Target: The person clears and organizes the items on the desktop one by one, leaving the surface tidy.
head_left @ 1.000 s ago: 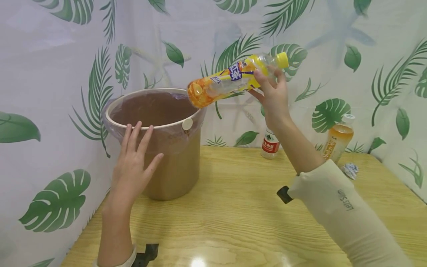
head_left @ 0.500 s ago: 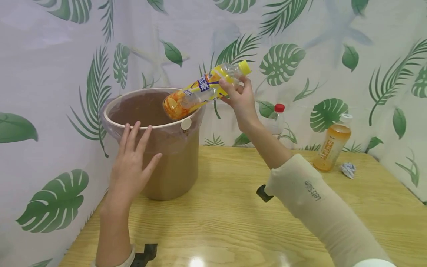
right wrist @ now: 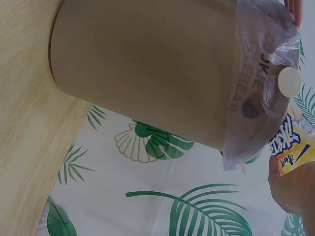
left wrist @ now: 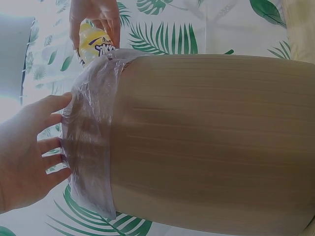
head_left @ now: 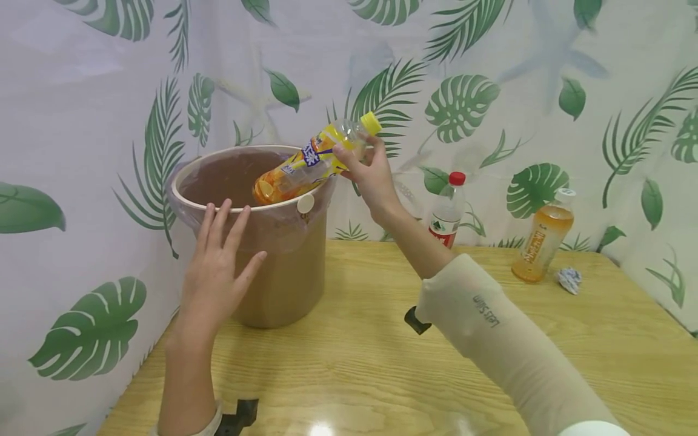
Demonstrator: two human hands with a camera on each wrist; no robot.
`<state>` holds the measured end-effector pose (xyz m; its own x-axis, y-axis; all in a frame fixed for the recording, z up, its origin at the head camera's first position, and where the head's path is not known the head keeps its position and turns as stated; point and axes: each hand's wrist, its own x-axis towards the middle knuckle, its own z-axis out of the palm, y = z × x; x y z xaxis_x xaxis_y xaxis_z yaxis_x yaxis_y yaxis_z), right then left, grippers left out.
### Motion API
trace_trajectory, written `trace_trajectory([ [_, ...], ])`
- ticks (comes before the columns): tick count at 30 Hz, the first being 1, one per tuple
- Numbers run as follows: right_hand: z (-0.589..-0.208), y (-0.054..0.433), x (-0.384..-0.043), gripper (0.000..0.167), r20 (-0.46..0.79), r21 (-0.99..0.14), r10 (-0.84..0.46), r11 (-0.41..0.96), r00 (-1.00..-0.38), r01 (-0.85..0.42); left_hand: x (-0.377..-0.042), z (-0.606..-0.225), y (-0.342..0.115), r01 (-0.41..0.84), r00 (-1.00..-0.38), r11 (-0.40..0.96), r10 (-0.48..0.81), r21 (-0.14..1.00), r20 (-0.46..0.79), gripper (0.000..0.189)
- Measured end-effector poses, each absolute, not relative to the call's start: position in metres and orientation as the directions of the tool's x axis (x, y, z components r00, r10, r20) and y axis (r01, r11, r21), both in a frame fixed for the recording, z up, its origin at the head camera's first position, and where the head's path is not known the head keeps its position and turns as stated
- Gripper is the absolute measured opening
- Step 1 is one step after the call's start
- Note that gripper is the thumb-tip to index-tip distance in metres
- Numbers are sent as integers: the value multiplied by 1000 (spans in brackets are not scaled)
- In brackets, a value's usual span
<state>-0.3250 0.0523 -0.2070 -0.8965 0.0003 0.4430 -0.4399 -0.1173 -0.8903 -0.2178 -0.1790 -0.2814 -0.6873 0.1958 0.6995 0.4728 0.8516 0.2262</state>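
Observation:
A brown trash bin [head_left: 283,284] with a pale rim stands at the left of the table, lined with a thin translucent plastic bag [left wrist: 93,132] folded over its edge. My right hand [head_left: 368,172] grips a clear drink bottle [head_left: 305,163] near its neck; it has a yellow cap and a yellow-orange label. The bottle tilts, base down, its lower end inside the bin's opening at the right rim. My left hand [head_left: 215,266] has its fingers spread, fingertips right at the near rim over the bag. In the right wrist view the bottle's label [right wrist: 290,142] shows beside the bin's round button.
Toward the back right stand a red-capped bottle [head_left: 448,209], partly behind my right forearm, and a white-capped bottle of amber drink [head_left: 542,239]. A crumpled paper ball [head_left: 569,280] lies beside the latter. A leaf-patterned cloth [head_left: 518,109] hangs behind the wooden table [head_left: 354,363].
My right hand has moved left and down with the drink bottle, whose base has gone from above the rim into the bin's opening. The left hand has stayed at the rim.

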Motion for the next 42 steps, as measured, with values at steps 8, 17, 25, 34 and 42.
trace_trajectory([
  [8,-211,45,-326,66,424,-905,-53,-65,-904,-420,-218,-282,-179,470,-696,850,193,237,691,67],
  [17,-210,40,-325,67,412,-909,-87,29,-907,-416,-219,-283,-180,479,-682,848,196,227,705,67],
  [25,-209,39,-326,69,407,-905,-134,77,-903,-419,-219,-283,-179,478,-679,850,199,221,706,67],
  [34,-210,43,-323,68,412,-898,-174,93,-895,-431,-218,-283,-179,479,-676,851,202,214,709,68],
  [42,-213,60,-320,65,406,-899,-158,108,-900,-424,-218,-283,-178,477,-673,853,199,212,712,68],
])
